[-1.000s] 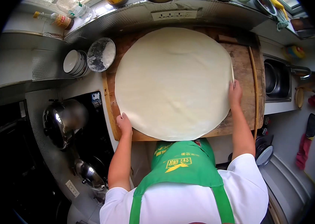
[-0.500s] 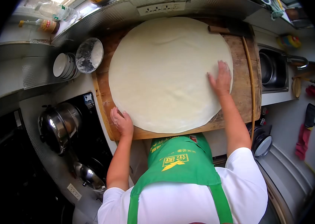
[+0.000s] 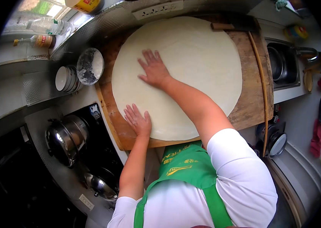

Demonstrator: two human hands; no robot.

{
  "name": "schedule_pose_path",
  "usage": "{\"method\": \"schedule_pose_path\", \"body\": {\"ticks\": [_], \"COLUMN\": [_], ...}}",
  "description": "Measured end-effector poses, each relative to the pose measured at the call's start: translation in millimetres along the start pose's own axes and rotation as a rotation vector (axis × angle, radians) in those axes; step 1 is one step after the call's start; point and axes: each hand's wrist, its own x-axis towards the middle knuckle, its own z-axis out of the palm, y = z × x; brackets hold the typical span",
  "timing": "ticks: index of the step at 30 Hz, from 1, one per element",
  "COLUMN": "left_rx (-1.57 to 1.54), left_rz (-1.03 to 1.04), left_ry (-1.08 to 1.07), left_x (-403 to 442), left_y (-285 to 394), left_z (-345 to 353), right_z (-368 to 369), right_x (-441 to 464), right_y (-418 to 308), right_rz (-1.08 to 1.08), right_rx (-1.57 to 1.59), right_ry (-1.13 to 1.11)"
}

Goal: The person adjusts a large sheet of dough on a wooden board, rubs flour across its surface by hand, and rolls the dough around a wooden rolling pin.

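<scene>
On the wooden board: round dough sheet, no long axis. Left grip at its seven-to-eight-o'clock rim; right grip toward ten, nearer centre. Both spread flat, holding nothing.

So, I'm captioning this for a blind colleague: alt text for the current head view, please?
Someone's right hand and left hand lie spread over a large, round dough sheet covering most of a wooden board. A bowl of white powder stands to the left.
</scene>
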Motion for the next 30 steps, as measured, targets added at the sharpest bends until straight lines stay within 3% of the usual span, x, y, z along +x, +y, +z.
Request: {"method": "schedule_pose_path", "body": {"ticks": [2, 4, 6, 8, 10, 15, 18, 19, 20, 21, 23, 26, 28, 29, 30], "left_rx": [-0.017, 0.007, 0.012, 0.036, 0.011, -0.011, 0.066, 0.073, 0.099, 0.119, 0.110, 0.129, 0.111, 0.110, 0.108], "left_rz": [-0.013, 0.187, 0.307, 0.582, 0.685, 0.855, 0.733, 0.733, 0.590, 0.447, 0.364, 0.222, 0.057, 0.050, 0.250], "left_ry": [-0.012, -0.122, -0.182, -0.248, -0.248, -0.238, -0.190, -0.185, -0.167, -0.147, -0.117, -0.121, -0.043, -0.040, -0.090], "left_x": [-7, -9, -19, -26, -30, -26, -20, -21, -24, -25, -29, -31, -30, -30, -32], "left_y": [11, 30, 49, 66, 78, 71, 50, 44, 38, 35, 33, 56, 87, 105, 127], "left_z": [-1, -5, 1, 9, 14, 13, 5, 3, 1, 2, 8, 14, 26, 32, 33], "right_z": [7, -9, -34, -44, -39, -20, -9, -6, -4, -7, -21, -48, -60, -65, -70], "right_x": [-18, -49, -100, -167, -238, -278, -268, -268, -270, -273, -283, -315, -339, -347, -354], "right_y": [-1, 21, 52, 82, 93, -1, -51, -52, -51, -40, -1, 76, 119, 132, 141], "right_rz": [-0.053, 0.082, 0.373, 0.602, 0.746, 0.785, 0.370, 0.286, 0.203, 0.202, 0.191, 0.549, 0.605, 0.571, 0.533], "right_rx": [0.020, -0.004, -0.040, -0.124, -0.187, -0.123, 0.031, 0.059, 0.088, 0.088, 0.019, -0.107, -0.148, -0.163, -0.179], "right_ry": [0.001, 0.028, 0.106, 0.147, 0.173, 0.051, -0.116, -0.079, -0.040, -0.034, -0.061, 0.045, 0.064, 0.042, 0.017]}}
